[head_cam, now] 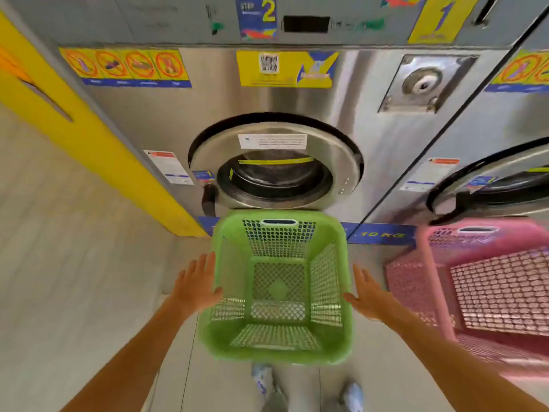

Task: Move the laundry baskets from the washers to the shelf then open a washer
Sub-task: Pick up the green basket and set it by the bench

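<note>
An empty green mesh laundry basket (279, 289) stands on the floor in front of a steel washer (276, 93) marked 2, whose round door (274, 165) is closed. My left hand (197, 285) is open, fingers spread, at the basket's left rim, its thumb touching the rim. My right hand (367, 294) is open at the right rim, thumb against it. Neither hand grips the basket. A pink mesh basket (487, 281) stands to the right, in front of a second washer (505, 129).
A yellow wall panel (74, 114) runs along the left of the washer. Pale tiled floor (74, 263) lies to the left. My shoes (309, 391) show below the green basket. No shelf is in view.
</note>
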